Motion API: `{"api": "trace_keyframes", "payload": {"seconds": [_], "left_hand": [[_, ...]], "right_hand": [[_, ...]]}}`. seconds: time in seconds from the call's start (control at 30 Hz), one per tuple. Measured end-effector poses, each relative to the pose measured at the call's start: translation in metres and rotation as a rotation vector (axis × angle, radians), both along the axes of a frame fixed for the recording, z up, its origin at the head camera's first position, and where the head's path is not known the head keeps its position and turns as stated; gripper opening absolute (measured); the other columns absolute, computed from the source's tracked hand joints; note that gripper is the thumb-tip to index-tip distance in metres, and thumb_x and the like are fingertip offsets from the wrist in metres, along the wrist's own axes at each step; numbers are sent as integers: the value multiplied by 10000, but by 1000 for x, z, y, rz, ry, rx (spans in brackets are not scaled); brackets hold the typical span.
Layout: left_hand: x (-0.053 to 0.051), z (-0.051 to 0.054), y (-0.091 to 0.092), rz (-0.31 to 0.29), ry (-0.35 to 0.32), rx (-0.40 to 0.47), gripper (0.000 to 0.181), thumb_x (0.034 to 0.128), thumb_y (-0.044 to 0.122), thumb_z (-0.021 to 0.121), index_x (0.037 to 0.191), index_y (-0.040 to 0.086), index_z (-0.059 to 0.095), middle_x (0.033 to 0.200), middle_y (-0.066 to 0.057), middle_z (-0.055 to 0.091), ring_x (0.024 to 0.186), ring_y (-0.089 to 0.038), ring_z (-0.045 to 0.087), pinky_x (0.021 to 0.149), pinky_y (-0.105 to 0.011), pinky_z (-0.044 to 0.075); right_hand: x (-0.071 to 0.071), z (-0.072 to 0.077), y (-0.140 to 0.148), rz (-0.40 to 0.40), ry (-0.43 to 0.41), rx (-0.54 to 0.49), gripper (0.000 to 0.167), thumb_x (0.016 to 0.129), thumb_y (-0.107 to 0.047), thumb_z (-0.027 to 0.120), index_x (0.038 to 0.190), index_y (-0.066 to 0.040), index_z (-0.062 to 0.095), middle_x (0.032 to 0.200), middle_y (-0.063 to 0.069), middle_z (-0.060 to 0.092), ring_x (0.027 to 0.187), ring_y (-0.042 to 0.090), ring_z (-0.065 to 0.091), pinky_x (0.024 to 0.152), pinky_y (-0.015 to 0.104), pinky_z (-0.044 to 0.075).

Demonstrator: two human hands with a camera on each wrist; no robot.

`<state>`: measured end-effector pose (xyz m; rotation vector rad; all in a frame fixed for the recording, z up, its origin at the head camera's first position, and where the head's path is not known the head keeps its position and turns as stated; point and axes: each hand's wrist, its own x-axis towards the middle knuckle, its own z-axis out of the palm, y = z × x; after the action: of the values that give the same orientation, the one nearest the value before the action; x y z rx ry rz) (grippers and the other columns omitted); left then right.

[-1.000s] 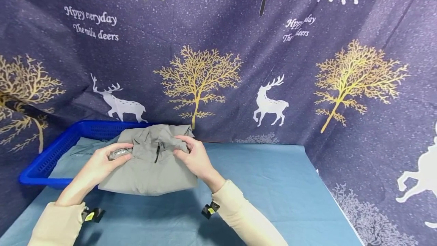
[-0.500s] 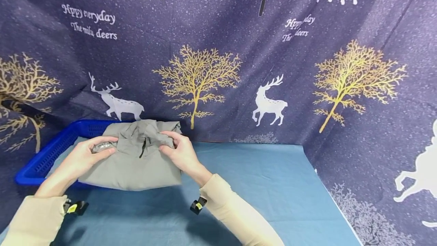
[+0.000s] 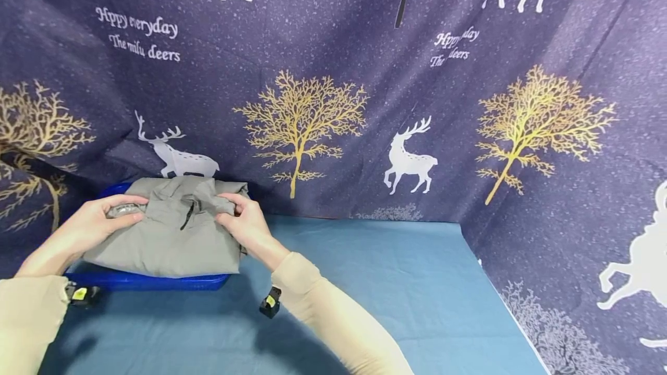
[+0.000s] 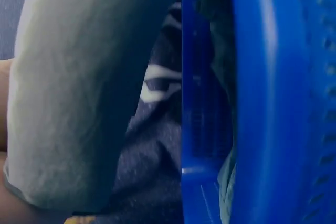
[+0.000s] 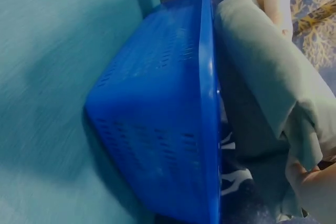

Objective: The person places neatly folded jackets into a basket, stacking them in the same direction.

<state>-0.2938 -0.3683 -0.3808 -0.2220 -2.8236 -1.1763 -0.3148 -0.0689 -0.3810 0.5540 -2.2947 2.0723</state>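
Note:
A folded grey garment with a gathered top and a short black strip at its middle hangs over the blue basket. My left hand grips its left end, thumb in front, with a shiny clear-looking patch showing between thumb and fingers. At the other end, my right hand pinches the gathered cloth. From the left wrist, the garment appears apart from the basket rim. In the right wrist view the garment also stands clear of the basket wall.
Greenish cloth lies inside the basket, mostly hidden. The basket stands on a blue-covered table at the far left, close to a dark hanging curtain printed with deer and trees. The table's right edge borders the curtain.
Both hands have carried the grey garment to the left and slightly up in the head view, until it covers most of the basket. The grips look the same.

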Motion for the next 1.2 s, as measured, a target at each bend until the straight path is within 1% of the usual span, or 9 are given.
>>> {"api": "trace_keyframes", "payload": {"seconds": [0.17,0.37,0.53,0.63,0.8,0.9,0.93,1.07,1.2], "left_hand": [[-2,-1,-14,16,-50,10,654,956,489,587,1395,22,457,1487,-351,263,1323,-604,184,925,-715,274],[-7,-9,-26,27,-62,4,665,957,490,585,1391,5,446,1477,-370,252,1315,-607,186,942,-705,258],[-14,-21,-26,10,13,-36,553,978,381,605,1331,-30,496,1412,-364,360,1269,-559,287,930,-630,286],[-17,-28,-26,-10,28,-66,516,987,333,604,1319,-50,510,1384,-371,384,1253,-564,307,917,-626,300],[-20,-39,-29,-32,11,-100,496,983,286,616,1316,-69,521,1364,-379,410,1234,-567,352,870,-555,385],[-21,-44,-31,-47,-1,-122,460,971,221,629,1309,-72,526,1351,-379,428,1202,-546,396,830,-492,426],[-21,-46,-32,-62,-14,-123,456,964,196,631,1312,-78,521,1352,-389,416,1200,-554,393,831,-515,433],[-22,-52,-32,-111,-49,-146,458,928,112,639,1315,-95,510,1332,-405,415,1173,-554,415,827,-542,457],[-20,-59,-31,-134,-77,-178,475,910,98,651,1298,-130,500,1289,-429,433,1146,-576,431,819,-578,463]], "right_hand": [[-4,0,-20,-36,-17,19,415,812,70,685,1128,-195,733,841,-58,714,708,30,611,629,192,504],[-8,-5,-35,-88,-35,77,416,795,74,696,1104,-202,739,862,-69,715,762,74,640,640,195,504],[-9,-12,-40,-165,27,237,416,778,27,720,1099,-237,745,855,-103,710,752,23,597,651,172,475],[-10,-18,-41,-183,85,374,424,794,-27,721,1144,-265,731,930,-113,710,779,8,584,667,161,462],[-9,-26,-42,-155,147,592,456,854,-88,685,1272,-268,663,1144,-104,675,956,63,600,712,173,453],[-9,-31,-43,-151,187,681,451,860,-99,677,1286,-243,655,1179,-105,665,1071,94,597,781,178,464],[-10,-33,-43,-159,203,711,446,857,-106,678,1281,-243,660,1176,-107,667,1107,106,592,812,179,468],[-13,-37,-44,-186,218,803,425,856,-133,684,1266,-248,676,1147,-110,678,1105,120,603,860,205,488],[-13,-37,-45,-166,193,863,427,862,-154,690,1276,-253,668,1154,-99,676,1088,119,615,838,222,506]]}}
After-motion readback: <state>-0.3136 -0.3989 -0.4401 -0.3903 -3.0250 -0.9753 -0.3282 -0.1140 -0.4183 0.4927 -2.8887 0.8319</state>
